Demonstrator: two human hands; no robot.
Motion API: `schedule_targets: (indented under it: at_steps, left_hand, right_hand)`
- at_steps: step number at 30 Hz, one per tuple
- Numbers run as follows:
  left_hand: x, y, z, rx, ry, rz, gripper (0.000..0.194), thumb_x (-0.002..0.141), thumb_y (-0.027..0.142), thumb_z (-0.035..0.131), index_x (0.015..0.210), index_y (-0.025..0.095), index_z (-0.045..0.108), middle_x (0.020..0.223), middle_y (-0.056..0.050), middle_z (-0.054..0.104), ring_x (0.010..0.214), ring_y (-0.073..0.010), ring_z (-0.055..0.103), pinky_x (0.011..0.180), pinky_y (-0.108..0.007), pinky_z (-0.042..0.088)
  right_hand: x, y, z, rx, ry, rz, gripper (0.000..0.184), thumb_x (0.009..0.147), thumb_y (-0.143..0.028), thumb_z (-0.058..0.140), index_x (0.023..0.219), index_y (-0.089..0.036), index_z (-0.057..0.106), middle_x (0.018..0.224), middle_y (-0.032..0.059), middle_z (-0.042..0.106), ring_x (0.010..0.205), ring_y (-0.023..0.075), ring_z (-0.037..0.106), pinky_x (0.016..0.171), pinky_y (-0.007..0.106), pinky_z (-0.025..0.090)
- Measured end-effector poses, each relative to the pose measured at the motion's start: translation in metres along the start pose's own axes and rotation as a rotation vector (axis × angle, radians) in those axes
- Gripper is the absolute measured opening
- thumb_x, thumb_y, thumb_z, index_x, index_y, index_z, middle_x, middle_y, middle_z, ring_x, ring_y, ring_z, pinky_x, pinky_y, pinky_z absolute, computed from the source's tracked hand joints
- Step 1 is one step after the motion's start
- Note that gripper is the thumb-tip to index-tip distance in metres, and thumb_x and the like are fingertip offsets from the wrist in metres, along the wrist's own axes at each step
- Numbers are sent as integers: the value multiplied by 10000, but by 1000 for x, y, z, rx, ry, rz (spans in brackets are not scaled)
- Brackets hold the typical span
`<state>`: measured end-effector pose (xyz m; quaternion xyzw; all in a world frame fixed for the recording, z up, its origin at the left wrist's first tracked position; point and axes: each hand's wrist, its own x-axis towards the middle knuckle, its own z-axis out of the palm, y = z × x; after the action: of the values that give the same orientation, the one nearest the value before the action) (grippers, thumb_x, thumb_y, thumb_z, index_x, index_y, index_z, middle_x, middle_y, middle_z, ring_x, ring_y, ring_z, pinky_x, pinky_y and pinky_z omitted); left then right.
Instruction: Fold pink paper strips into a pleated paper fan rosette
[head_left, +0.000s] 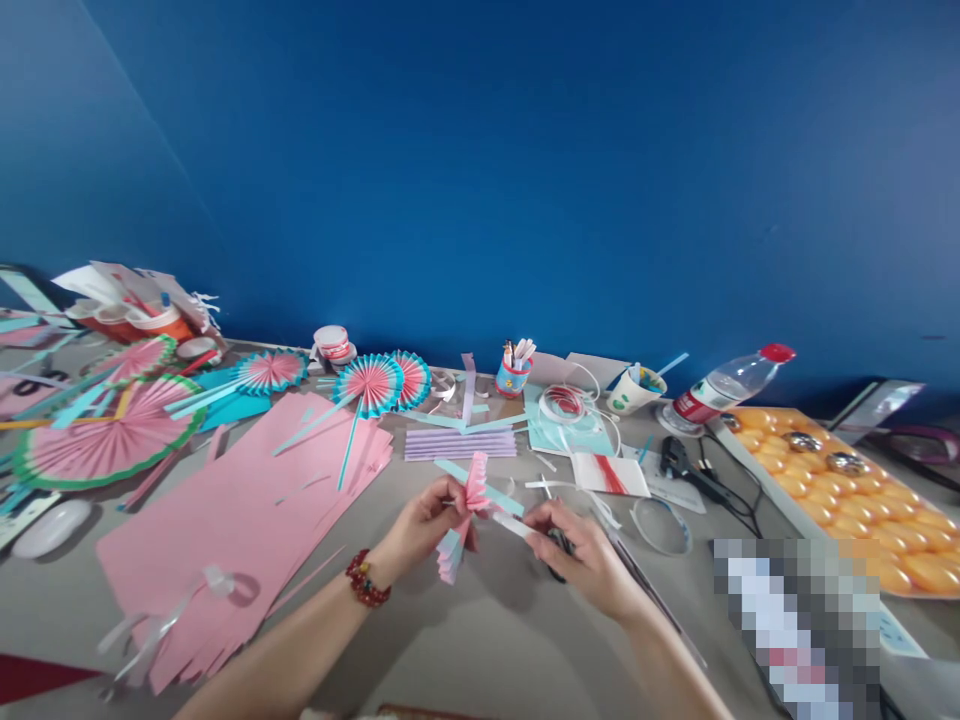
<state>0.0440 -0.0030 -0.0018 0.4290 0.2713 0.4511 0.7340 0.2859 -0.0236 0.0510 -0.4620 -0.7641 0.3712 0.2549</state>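
Note:
Above the middle of the grey table, my left hand [442, 510] pinches a pleated paper fan [477, 485], pink with pale blue edges, gathered at its middle and splayed at both ends. My right hand [574, 550] is closed on one end of a narrow white strip [511, 523], whose other end reaches the fan's gathered middle. Whether the strip touches the fan, I cannot tell. A pale blue paper strip [499, 497] shows just behind the fan. Under my right fingers a dark object is partly hidden.
Pink paper sheets [225, 510] and finished pinwheel fans [367, 385] lie left. Folded purple paper [460, 444] and a pen cup [513, 376] sit behind my hands. Rightward are a ribbon roll [562, 403], a plastic bottle [724, 385], a black cable [694, 475] and an orange bumpy tray [847, 490].

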Motion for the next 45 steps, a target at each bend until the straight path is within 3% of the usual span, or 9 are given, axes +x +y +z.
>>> schedule_targets:
  at_steps: [5,11,17,20,23,26,31,35,45]
  left_hand:
    - [-2,7,5,74,81,69,239,877,363,642,907,183,488,1088,-94,684,662,-182,713,649,-339,558]
    - [-5,5,9,38,32,79,293,914,343,598,823,209,354,932,-54,705,621,-179,715,579,-285,535]
    - [-5,2,1,158,52,144,185,908,343,602,905,158,608,805,-50,699,661,-197,713,645,-328,560]
    - [-2,7,-3,256,99,182,234,890,360,622,934,148,711,942,-95,721,655,-192,713,677,-329,555]
    - [-1,13,-6,348,88,209,274,912,359,591,1032,165,742,1002,-115,730,764,-204,714,820,-356,529]
    - [0,15,-8,405,52,201,302,935,359,551,1103,181,730,990,-116,728,865,-218,693,835,-346,519]
    - [1,13,-9,508,36,189,267,910,340,596,1081,195,741,1159,-119,671,989,-226,648,877,-325,499]
    - [3,11,-10,561,48,200,230,903,315,607,1034,188,748,1078,-112,685,998,-225,634,908,-331,475]
    - [6,-5,-9,541,125,181,146,849,297,673,854,152,666,891,-44,599,815,-151,583,754,-257,461]
  right_hand:
    - [2,-5,6,-150,67,-66,157,942,-359,517,932,-224,597,796,12,659,695,146,607,626,235,471]
    - [6,-5,12,-219,128,-137,135,936,-340,524,934,-221,589,780,13,665,703,156,623,654,251,479]
    - [6,-1,17,-224,131,-117,157,946,-353,501,922,-219,579,721,0,637,639,142,596,587,229,455]
    - [5,0,18,-207,130,-127,151,952,-342,498,941,-216,580,753,5,646,663,140,606,601,225,460]
    - [5,0,18,-209,145,-161,127,954,-313,500,951,-219,585,799,14,669,707,147,625,627,228,469]
    - [5,1,19,-250,182,-195,99,949,-287,512,946,-224,589,815,21,680,744,163,637,658,246,478]
    - [9,6,25,-323,244,-264,78,944,-275,535,969,-223,587,829,36,697,782,184,651,700,273,489]
    - [11,8,30,-394,261,-332,77,943,-260,543,993,-214,578,844,41,701,788,190,655,730,298,485]
    - [18,7,40,-538,253,-391,69,957,-246,517,946,-205,571,753,24,666,707,186,623,687,306,439]
